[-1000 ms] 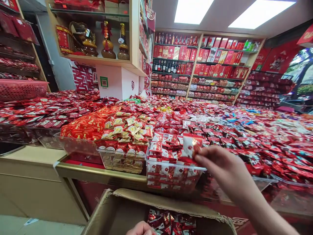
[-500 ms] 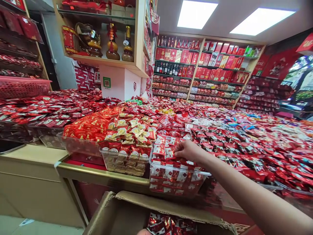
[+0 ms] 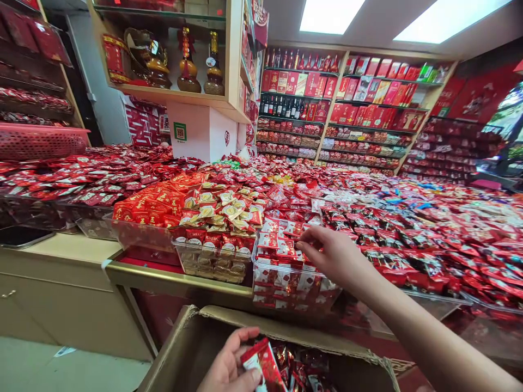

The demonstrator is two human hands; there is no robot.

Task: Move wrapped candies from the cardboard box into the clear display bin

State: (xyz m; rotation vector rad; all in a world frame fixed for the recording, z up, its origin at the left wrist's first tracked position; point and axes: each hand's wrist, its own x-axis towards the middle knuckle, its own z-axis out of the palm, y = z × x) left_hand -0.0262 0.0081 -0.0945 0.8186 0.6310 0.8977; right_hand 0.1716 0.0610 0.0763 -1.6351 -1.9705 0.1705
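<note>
My right hand (image 3: 333,256) reaches over a clear plastic bin (image 3: 286,291) filled with red-and-white candy packets (image 3: 281,247). Its fingers are apart, fingertips touching the top packets, nothing held. My left hand (image 3: 231,367) is low at the frame's bottom, inside an open cardboard box (image 3: 196,340), and pinches one red-and-white candy packet (image 3: 263,362). More shiny red packets (image 3: 304,367) lie in the box.
A second clear bin (image 3: 212,261) of gold-and-red sweets stands left of the first. A huge spread of red wrapped sweets (image 3: 408,228) covers the counter. A pink basket (image 3: 38,141) sits left. Shelves of red boxes and bottles (image 3: 327,92) line the back wall.
My right hand brought a packet to the clear bin, set it down and now hovers with empty fingers. My left hand rose out of the box holding a new packet.
</note>
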